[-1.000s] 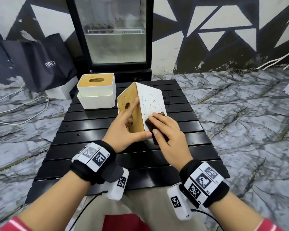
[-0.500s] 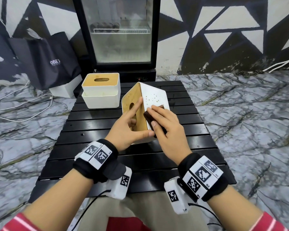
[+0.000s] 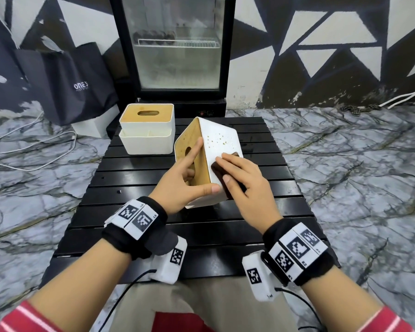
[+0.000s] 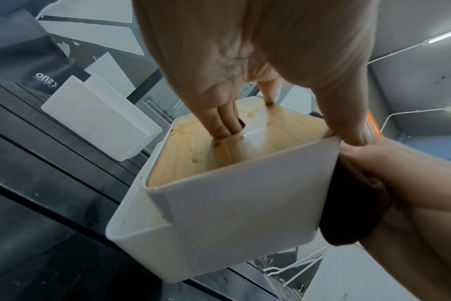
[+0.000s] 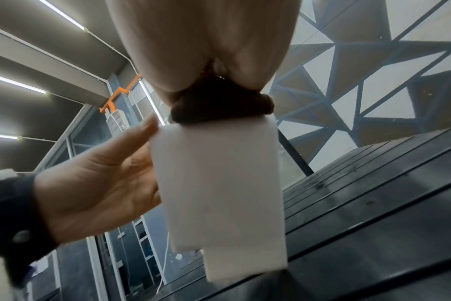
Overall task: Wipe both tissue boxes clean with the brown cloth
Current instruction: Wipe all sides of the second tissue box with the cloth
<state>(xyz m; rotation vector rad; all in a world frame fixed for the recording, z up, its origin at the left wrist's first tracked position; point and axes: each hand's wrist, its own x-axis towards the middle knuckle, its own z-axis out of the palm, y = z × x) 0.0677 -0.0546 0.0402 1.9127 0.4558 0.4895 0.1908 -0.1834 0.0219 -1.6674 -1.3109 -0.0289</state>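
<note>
A white tissue box (image 3: 222, 142) with a wooden lid is tilted on one edge at the middle of the black slatted table (image 3: 134, 188). Brown specks dot its white side. My left hand (image 3: 192, 173) holds it, with fingers hooked into the lid's slot and the thumb along the near edge, as the left wrist view shows of the box (image 4: 245, 203). My right hand (image 3: 235, 168) holds the folded brown cloth (image 3: 217, 170) against the white side, lower than the specks. The second tissue box (image 3: 146, 130) stands upright at the far left.
A glass-door fridge (image 3: 177, 44) stands behind the table, and a black bag (image 3: 65, 82) with a white box below it is at the back left. White cables (image 3: 34, 149) lie on the marble floor to the left. The near half of the table is bare slats.
My right hand has slid the brown cloth a little way up the white side of the tilted box. My left hand keeps the same hold.
</note>
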